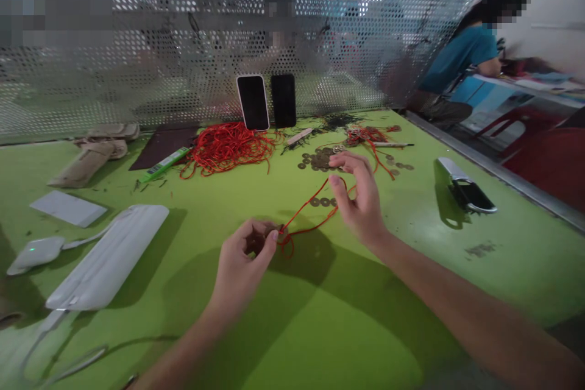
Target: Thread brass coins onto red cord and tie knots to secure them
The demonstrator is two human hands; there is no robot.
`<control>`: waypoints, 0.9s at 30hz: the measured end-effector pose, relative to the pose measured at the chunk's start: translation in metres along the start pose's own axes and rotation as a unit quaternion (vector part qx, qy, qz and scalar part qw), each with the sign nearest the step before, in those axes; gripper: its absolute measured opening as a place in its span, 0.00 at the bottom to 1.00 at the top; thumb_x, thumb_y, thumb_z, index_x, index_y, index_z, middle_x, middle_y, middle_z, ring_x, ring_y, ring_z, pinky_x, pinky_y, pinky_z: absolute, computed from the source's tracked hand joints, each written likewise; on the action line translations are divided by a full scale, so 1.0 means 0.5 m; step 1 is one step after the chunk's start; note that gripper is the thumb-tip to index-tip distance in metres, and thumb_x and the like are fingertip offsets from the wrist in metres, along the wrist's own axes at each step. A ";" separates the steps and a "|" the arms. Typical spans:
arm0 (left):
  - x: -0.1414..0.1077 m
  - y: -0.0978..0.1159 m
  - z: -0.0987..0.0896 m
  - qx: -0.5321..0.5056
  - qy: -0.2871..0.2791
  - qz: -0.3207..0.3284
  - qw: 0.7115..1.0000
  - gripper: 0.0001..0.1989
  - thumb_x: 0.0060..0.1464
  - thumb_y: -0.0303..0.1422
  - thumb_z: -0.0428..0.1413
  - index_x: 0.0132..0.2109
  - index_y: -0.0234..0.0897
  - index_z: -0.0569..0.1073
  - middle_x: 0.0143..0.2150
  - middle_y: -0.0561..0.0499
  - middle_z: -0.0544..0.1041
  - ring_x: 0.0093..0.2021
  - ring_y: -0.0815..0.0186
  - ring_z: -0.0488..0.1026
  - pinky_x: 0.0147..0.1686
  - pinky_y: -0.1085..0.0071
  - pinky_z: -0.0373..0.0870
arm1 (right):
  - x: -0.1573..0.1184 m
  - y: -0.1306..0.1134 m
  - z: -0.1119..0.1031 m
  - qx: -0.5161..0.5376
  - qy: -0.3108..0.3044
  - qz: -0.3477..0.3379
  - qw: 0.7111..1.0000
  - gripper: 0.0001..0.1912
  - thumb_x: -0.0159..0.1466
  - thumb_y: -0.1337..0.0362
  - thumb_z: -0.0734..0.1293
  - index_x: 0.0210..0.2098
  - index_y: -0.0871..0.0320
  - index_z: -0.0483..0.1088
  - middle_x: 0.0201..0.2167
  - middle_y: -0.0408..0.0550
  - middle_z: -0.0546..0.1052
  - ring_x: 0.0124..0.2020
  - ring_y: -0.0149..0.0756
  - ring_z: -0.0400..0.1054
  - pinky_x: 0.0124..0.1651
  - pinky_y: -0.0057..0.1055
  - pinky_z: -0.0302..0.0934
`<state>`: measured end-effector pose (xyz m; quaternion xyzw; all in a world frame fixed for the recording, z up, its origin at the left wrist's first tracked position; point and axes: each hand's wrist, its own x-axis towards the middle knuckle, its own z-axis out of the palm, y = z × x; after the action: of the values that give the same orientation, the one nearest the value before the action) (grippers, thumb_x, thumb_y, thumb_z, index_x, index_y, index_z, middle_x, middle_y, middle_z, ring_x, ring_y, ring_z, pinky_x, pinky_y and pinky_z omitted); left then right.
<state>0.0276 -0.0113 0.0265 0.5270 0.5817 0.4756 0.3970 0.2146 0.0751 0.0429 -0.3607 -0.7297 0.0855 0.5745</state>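
Note:
My left hand pinches a small round brown coin, mostly hidden by the fingers, with red cord knotted at it. A short curl of cord hangs below the fingertips. From there the cord runs as a loop to my right hand, passing by the thumb tip. The right thumb and fingers are apart, curved above the table. Beneath the loop lies a short row of coins with holes. Just beyond the right fingertips is a pile of similar coins.
A heap of red cord, a green packet and two phones stand or lie farther back, before a perforated metal screen. At left is a white power bank; at right, scissors. A person sits beyond.

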 end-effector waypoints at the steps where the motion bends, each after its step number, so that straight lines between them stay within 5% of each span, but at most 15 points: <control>1: 0.000 0.000 0.000 -0.002 -0.002 -0.002 1.000 0.10 0.52 0.35 0.55 0.28 0.36 0.64 0.36 0.50 0.75 0.32 0.69 0.70 0.31 0.74 0.67 | -0.004 -0.004 0.002 -0.012 -0.021 -0.023 0.999 0.11 0.64 0.65 0.59 0.46 0.58 0.63 0.45 0.54 0.68 0.51 0.41 0.61 0.52 0.40 0.57; 4: -0.002 -0.003 -0.001 -0.011 -0.020 0.001 1.000 0.10 0.53 0.35 0.54 0.27 0.36 0.64 0.35 0.51 0.75 0.31 0.70 0.70 0.31 0.74 0.67 | -0.022 -0.018 0.008 -0.040 -0.148 -0.118 0.981 0.16 0.63 0.63 0.61 0.50 0.57 0.61 0.47 0.52 0.70 0.52 0.40 0.60 0.56 0.41 0.52; 8: -0.004 -0.012 -0.004 -0.005 -0.032 0.002 0.999 0.08 0.53 0.35 0.54 0.29 0.37 0.66 0.35 0.51 0.75 0.34 0.68 0.70 0.31 0.74 0.67 | -0.043 -0.027 0.020 -0.049 -0.272 -0.167 0.946 0.07 0.63 0.63 0.62 0.39 0.57 0.67 0.39 0.47 0.74 0.47 0.37 0.64 0.54 0.37 0.52; 14: -0.003 -0.008 -0.005 -0.015 -0.016 0.008 1.000 0.08 0.52 0.35 0.55 0.28 0.36 0.66 0.36 0.50 0.76 0.33 0.69 0.71 0.32 0.74 0.69 | -0.040 -0.022 0.020 -0.028 -0.260 -0.140 0.955 0.05 0.65 0.65 0.61 0.34 0.59 0.66 0.34 0.47 0.73 0.38 0.34 0.64 0.43 0.32 0.55; 18: 0.002 -0.003 -0.006 -0.029 0.009 -0.024 0.999 0.09 0.51 0.36 0.56 0.29 0.35 0.68 0.36 0.50 0.76 0.24 0.74 0.66 0.21 0.78 0.64 | -0.026 -0.022 0.010 0.031 -0.195 -0.070 0.978 0.04 0.65 0.67 0.59 0.35 0.59 0.64 0.33 0.48 0.71 0.38 0.34 0.64 0.42 0.32 0.57; 23: 0.010 -0.016 -0.012 -0.075 0.042 -0.070 0.994 0.10 0.51 0.37 0.57 0.30 0.35 0.68 0.20 0.57 0.68 0.17 0.77 0.58 0.17 0.80 0.58 | -0.013 -0.015 0.006 0.090 -0.129 0.010 0.988 0.06 0.66 0.66 0.57 0.33 0.59 0.62 0.32 0.47 0.67 0.37 0.33 0.63 0.41 0.31 0.58; 27: 0.016 -0.024 -0.020 -0.136 0.070 -0.071 0.986 0.10 0.50 0.37 0.57 0.29 0.37 0.66 0.16 0.61 0.61 0.16 0.77 0.57 0.17 0.81 0.56 | -0.016 0.000 0.009 0.092 -0.178 0.065 0.978 0.08 0.66 0.64 0.56 0.32 0.58 0.62 0.30 0.46 0.68 0.33 0.33 0.63 0.37 0.31 0.59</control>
<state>0.0142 -0.0047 0.0173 0.3910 0.5737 0.5568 0.4561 0.2110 0.0716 0.0352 -0.3325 -0.7841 0.2523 0.4594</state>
